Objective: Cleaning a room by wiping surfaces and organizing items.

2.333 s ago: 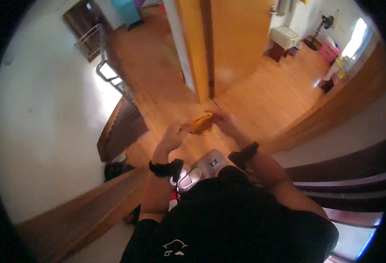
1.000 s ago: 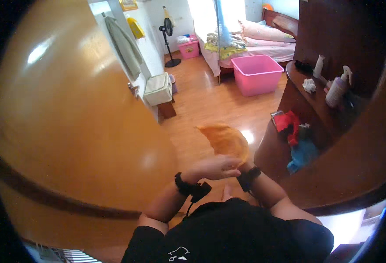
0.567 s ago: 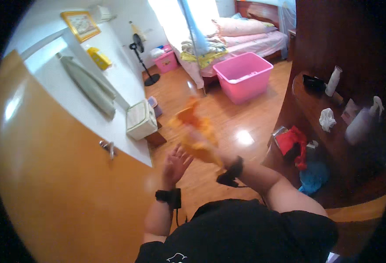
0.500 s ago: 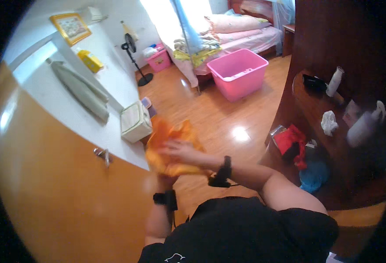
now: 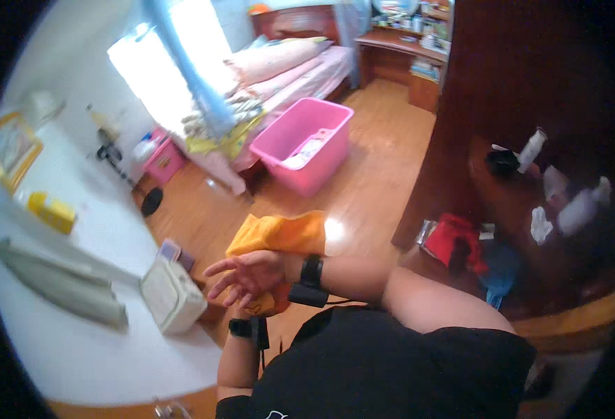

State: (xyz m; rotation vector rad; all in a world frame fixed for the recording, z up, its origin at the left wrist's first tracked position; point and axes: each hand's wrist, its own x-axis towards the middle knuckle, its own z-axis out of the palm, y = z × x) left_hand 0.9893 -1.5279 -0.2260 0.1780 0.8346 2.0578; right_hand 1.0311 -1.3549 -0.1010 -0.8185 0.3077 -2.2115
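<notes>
My right hand (image 5: 255,272) is open, its palm showing and its fingers spread toward the left. An orange cloth (image 5: 279,234) stretches out behind it, and a darker orange part with a small print shows below the right wrist. My left hand (image 5: 246,306) is just beneath, beside that lower part, and appears to be closed on the cloth; the right hand hides most of its fingers. Whether the cloth is a garment cannot be told. Both wrists wear black straps with small boxes.
Ahead stands a pink tub (image 5: 307,157) with cloth items inside, beside the bed (image 5: 314,70). At left are a white box (image 5: 175,297) and a black fan (image 5: 115,160). To the right, a dark wooden surface (image 5: 503,202) carries a red cloth (image 5: 454,241) and a blue bag (image 5: 503,269).
The view has turned to the right, and the door has mostly left the picture. My right hand has turned palm up with fingers spread, and the orange cloth now stretches out behind it.
</notes>
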